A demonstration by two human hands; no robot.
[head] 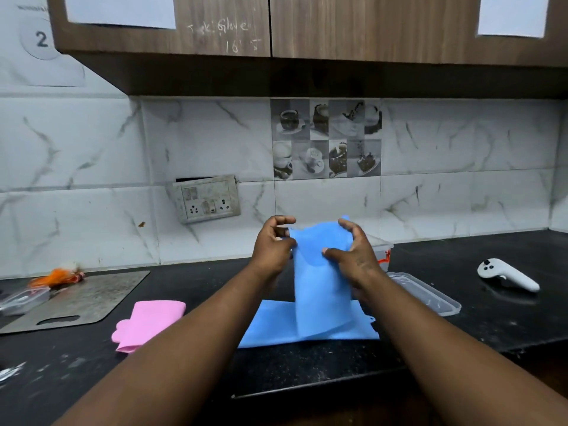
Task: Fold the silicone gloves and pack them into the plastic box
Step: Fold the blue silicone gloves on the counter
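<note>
Plastic box (383, 245) mostly hidden behind the right hand (358, 256); only a clear corner with a red mark shows, at the back of the black counter (307, 364) against the tiled wall. What is inside it cannot be made out. Clear lid (430, 295) lies flat just right of the right wrist, its near-left end covered by the forearm. Blue glove (321, 281) is held upright above the counter; its fingers are hard to pick out, bunched at the top between the hands. Its lower end reaches a flat blue piece (267, 327) on the counter; whether that is a second glove or part of the same one cannot be told. Pink glove (147, 321) lies folded to the left, partly under the left forearm. Left hand (273, 245) has its fingers curled, pinching the glove's left edge near the top. Right hand grips the right edge, thumb (333, 253) pressed across the front face, fingers wrapped behind. Both arms reach forward, nearly straight. White controller (507, 275) sits far right; metal board (76, 299) far left.
</note>
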